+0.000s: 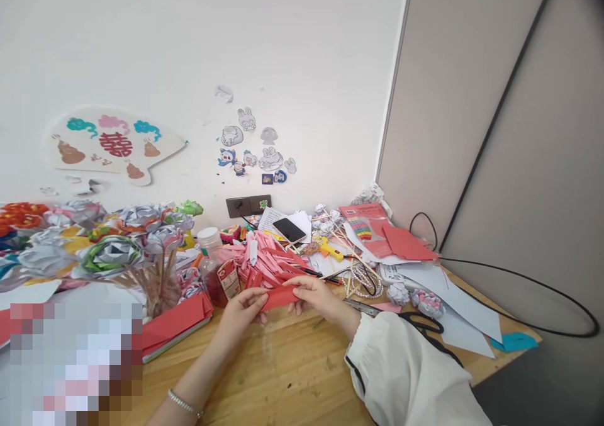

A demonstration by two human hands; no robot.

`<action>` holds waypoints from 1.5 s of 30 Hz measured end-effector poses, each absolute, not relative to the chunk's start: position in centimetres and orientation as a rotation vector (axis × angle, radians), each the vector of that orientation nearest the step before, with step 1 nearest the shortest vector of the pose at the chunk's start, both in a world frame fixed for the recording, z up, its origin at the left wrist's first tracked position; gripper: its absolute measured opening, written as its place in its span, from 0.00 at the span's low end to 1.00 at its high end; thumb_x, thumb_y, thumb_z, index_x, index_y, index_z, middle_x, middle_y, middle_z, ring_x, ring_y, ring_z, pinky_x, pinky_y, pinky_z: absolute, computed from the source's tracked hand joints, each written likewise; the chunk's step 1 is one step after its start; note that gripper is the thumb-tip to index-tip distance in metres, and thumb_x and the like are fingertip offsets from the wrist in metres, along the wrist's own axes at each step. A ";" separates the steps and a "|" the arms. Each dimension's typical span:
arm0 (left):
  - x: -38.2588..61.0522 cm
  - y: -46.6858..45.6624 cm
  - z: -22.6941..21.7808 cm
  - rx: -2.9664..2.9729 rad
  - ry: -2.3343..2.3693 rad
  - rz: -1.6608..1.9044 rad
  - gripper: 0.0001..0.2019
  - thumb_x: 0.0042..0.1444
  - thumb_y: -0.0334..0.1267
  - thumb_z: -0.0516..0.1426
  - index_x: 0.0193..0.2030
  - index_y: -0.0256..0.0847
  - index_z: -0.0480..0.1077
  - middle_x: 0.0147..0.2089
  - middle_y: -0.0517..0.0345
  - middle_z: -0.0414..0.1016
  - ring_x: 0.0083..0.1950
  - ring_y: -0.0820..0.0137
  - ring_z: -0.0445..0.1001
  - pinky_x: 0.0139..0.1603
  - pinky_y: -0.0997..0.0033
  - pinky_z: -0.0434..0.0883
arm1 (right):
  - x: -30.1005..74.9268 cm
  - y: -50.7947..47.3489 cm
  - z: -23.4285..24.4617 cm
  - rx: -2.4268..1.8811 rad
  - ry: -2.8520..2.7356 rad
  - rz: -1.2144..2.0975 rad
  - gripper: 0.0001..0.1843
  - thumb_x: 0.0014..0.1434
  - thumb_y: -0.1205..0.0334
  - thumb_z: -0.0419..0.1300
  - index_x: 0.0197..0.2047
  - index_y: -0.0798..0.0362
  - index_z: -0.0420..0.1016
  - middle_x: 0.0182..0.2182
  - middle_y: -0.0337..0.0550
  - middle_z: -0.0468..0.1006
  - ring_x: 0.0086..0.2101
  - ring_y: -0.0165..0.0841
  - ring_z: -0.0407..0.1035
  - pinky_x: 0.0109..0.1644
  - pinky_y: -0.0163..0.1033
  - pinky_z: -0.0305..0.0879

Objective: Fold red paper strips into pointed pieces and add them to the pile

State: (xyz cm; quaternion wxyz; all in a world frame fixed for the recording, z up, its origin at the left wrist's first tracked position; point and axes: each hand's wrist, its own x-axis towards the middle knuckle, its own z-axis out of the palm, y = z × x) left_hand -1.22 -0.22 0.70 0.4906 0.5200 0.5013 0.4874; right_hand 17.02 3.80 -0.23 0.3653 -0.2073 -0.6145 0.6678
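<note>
A red paper strip (279, 297) is held stretched between both hands over the wooden tabletop (264, 375), its left end pinched by the thumb and fingers of the left hand (243, 308), its right end clamped likewise by the right hand (318, 295). Just beyond it, a heap of pink paper strips (257, 259) is seen, flanked on the left by a white-capped jar (209, 240). Farther back, a phone (289, 229) is noted lying on papers, with a yellow glue gun (331, 249) to its right.
</note>
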 end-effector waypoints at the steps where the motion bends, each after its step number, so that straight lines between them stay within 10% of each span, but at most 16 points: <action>1: -1.2 -0.2 0.8 1.248 1.205 1.190 0.14 0.40 0.43 0.58 0.33 0.37 0.66 0.15 0.66 0.68 0.15 0.76 0.66 0.18 0.77 0.64 | 17.0 3.8 -0.3 -0.527 -1.548 1.718 0.19 0.50 0.56 0.54 0.44 0.57 0.64 0.22 0.40 0.72 0.20 0.26 0.66 0.25 0.32 0.60; 30: 0.0 -1.1 1.6 1.216 1.267 1.107 0.14 0.34 0.43 0.60 0.27 0.36 0.65 0.16 0.64 0.69 0.19 0.72 0.69 0.23 0.72 0.68 | 17.1 3.3 -0.5 -0.650 -1.829 1.295 0.14 0.53 0.58 0.49 0.41 0.53 0.68 0.35 0.42 0.70 0.26 0.27 0.66 0.32 0.34 0.62; 45: 0.3 -1.4 1.6 1.389 1.300 1.063 0.10 0.38 0.41 0.58 0.24 0.36 0.67 0.16 0.63 0.71 0.19 0.73 0.69 0.23 0.75 0.67 | 16.5 4.2 -2.0 -0.827 -1.985 1.252 0.13 0.48 0.56 0.55 0.31 0.58 0.73 0.22 0.40 0.71 0.22 0.27 0.64 0.27 0.31 0.59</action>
